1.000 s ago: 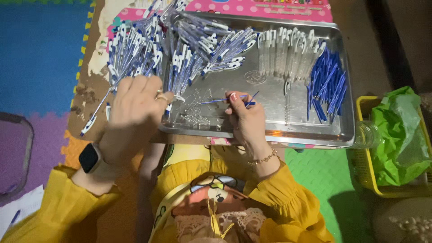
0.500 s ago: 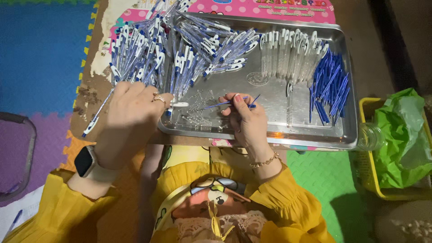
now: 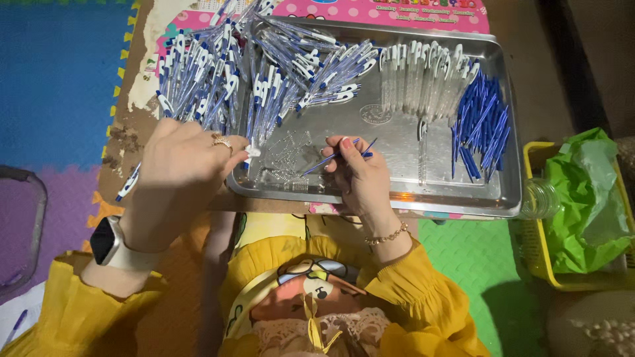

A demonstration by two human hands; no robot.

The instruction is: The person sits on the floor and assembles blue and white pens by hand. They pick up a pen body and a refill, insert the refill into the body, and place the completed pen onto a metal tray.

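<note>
Pens point(image 3: 218, 86) already assembled heap at the metal tray's point(image 3: 397, 192) far-left corner, while empty barrels point(image 3: 426, 76) and refills point(image 3: 479, 125) wait at its far right — your right hand point(image 3: 360, 175) pinches one blue refill point(image 3: 334, 157) over the tray's near edge, your left hand point(image 3: 178, 165) closes around a pen barrel point(image 3: 129, 183) just left of it.

A single head-worn camera looked almost straight down from close above the person's lap. It faced forward over the metal tray point(image 3: 397, 198) on the low worktop point(image 3: 132, 125), floor mats at the edges.

Counts, head view
One metal tray point(image 3: 397, 198); one refill point(image 3: 337, 155) in hand; pens point(image 3: 218, 86), clear barrels point(image 3: 423, 79), loose refills point(image 3: 479, 125) at 2 o'clock: too many to count.
</note>
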